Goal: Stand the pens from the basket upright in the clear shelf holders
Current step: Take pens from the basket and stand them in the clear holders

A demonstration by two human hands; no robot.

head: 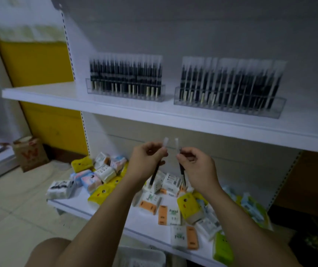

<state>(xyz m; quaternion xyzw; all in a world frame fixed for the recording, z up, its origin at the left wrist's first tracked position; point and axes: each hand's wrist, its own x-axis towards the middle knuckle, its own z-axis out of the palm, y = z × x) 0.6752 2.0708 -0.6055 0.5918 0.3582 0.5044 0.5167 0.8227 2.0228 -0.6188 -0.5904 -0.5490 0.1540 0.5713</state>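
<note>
My left hand [146,156] grips a black pen [155,175] with a clear cap, held roughly upright below the upper shelf. My right hand [193,162] pinches a second black pen [182,171] the same way, a short gap from the first. On the upper shelf stand two clear holders: the left holder [125,92] and the right holder [229,104], both packed with several upright black pens. The white basket [140,257] shows partly at the bottom edge, below my arms; its contents are hidden.
The white upper shelf [58,93] juts out above my hands. The lower shelf [88,208] carries several scattered tissue packs [96,180]. A brown paper bag [30,153] stands on the tiled floor at left. A dark box [312,237] sits at lower right.
</note>
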